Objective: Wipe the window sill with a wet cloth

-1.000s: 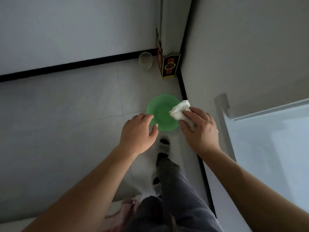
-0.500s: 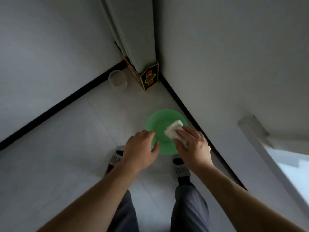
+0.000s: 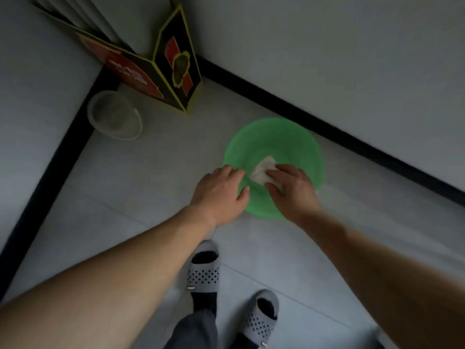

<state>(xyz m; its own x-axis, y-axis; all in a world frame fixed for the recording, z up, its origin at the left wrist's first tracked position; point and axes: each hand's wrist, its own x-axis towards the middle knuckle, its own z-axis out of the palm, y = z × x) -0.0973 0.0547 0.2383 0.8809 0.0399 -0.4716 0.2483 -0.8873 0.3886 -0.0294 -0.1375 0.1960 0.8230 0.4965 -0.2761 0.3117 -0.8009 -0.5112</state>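
two hands: both reach down over the basin on the floor; the window sill is not in view.
cloth: small white crumpled cloth (image 3: 263,170) sits inside the round green plastic basin (image 3: 274,144), toward the side nearest the person; whether it is wet already i cannot tell.
right hand: right hand (image 3: 289,187) has its fingers curled down onto the cloth, pinching it against the palm side; it is the hand that has the cloth.
left hand: left hand (image 3: 221,193) is loosely curved and holds nothing; fingertips are at the basin's near-left rim, thumb pointing in over the bowl, touching or just short of it, blurred.
which way: cloth lies just ahead of both hands, directly under the right fingers and just beside the left fingertips; its longer side seems to run from the right hand up toward the basin's middle.
nearer hand: right, already on it; the left looks placed to steady the rim or help wring.
edges: black skirting strip (image 3: 327,127) and pale wall run close behind the basin's far-right side, so little room there.
open room: pale tiled floor (image 3: 151,177) is free to the left and toward the grey perforated slippers (image 3: 203,273); lifting straight up and back looks easiest.
corner things: clear round plastic tub (image 3: 114,118) and black-and-red printed carton (image 3: 161,71) stand well apart, in the far-left corner.
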